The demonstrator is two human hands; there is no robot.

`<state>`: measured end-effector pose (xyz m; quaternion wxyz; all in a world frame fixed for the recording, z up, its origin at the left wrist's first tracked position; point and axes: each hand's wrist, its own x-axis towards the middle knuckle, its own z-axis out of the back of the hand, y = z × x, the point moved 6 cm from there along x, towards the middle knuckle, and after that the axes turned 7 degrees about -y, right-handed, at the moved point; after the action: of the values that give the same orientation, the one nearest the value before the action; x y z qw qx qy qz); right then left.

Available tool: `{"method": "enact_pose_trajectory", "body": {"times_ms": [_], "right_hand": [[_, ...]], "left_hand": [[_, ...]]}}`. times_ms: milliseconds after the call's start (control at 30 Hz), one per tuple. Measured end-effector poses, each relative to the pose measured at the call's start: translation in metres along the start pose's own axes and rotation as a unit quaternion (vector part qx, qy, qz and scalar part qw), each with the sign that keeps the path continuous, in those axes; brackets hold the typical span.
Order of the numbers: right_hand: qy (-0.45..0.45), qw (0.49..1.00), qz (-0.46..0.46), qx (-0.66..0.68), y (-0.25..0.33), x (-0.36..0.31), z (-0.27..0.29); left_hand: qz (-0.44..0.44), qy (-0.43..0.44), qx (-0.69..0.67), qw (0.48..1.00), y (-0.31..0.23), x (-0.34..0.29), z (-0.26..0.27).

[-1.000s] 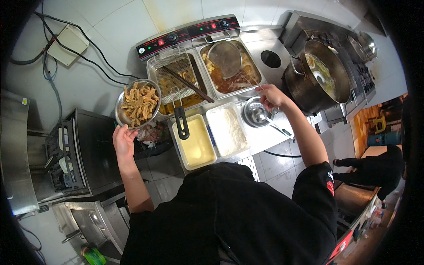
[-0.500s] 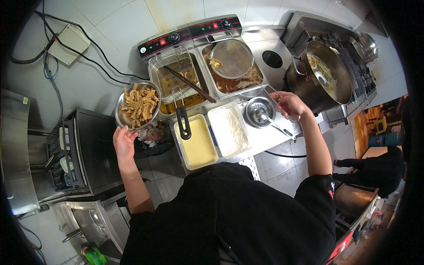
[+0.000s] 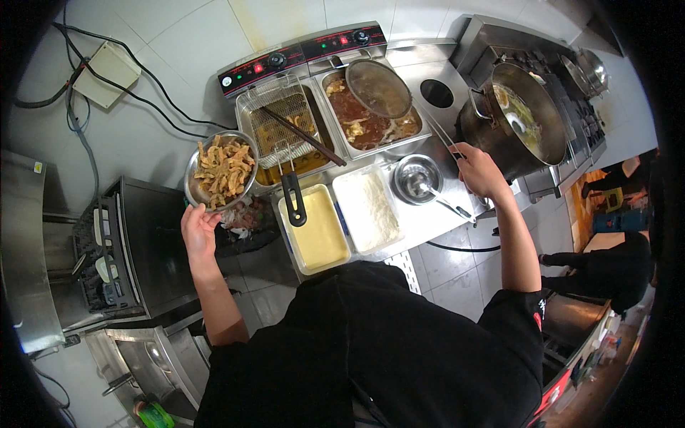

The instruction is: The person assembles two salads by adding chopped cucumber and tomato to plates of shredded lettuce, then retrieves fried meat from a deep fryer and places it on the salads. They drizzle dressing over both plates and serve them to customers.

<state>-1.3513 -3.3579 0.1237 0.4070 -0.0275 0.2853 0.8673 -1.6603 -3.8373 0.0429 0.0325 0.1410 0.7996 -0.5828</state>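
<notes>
Just beyond the left grip (image 3: 199,228), a round steel bowl (image 3: 193,183) carries a heap of browned fried strips (image 3: 225,170); that grip is closed on the bowl's near rim. Forward and left of the right grip (image 3: 479,170), which is wrapped around the long wire handle (image 3: 437,128), a round mesh skimmer (image 3: 378,87) tilts over the far part of the right fryer tank (image 3: 391,146).

By their colour, the strips in the bowl look cooked and already out of the oil. Skimming looks only partly done: pale crumbs (image 3: 353,129) still float on the dark oil, ahead of the right grip. Right of the left grip, golden pieces show in the left tank beneath dark chopsticks (image 3: 307,135), so frying there looks unfinished. Between the two grips, tubs of yellow batter-like liquid (image 3: 317,242) and white powder (image 3: 367,210) stand on the steel tabletop (image 3: 421,232).

The skimmer covers part of the oil, and any catch on its mesh is hard to tell. Perhaps the golden pieces lie inside the wire basket (image 3: 260,107), perhaps below it. The bowl hides its own underside and any fingers there.
</notes>
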Motion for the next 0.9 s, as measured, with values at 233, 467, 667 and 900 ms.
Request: {"method": "enact_pose_trajectory", "body": {"times_ms": [233, 467, 667, 900], "right_hand": [[0.06, 0.99, -0.029, 0.127, -0.021, 0.029, -0.03], [0.157, 0.931, -0.092, 0.316, -0.036, 0.057, -0.07], [0.187, 0.891, -0.135, 0.39, -0.02, 0.057, -0.088], [0.204, 0.84, -0.172, 0.473, -0.022, 0.044, -0.089]], "left_hand": [[0.01, -0.002, 0.002, 1.0, 0.003, 0.001, 0.0], [0.012, 0.006, -0.003, 1.0, 0.003, 0.001, -0.002], [0.008, -0.004, 0.008, 1.0, 0.0, -0.002, -0.004], [0.008, 0.028, 0.001, 1.0, 0.002, 0.001, -0.025]]}}
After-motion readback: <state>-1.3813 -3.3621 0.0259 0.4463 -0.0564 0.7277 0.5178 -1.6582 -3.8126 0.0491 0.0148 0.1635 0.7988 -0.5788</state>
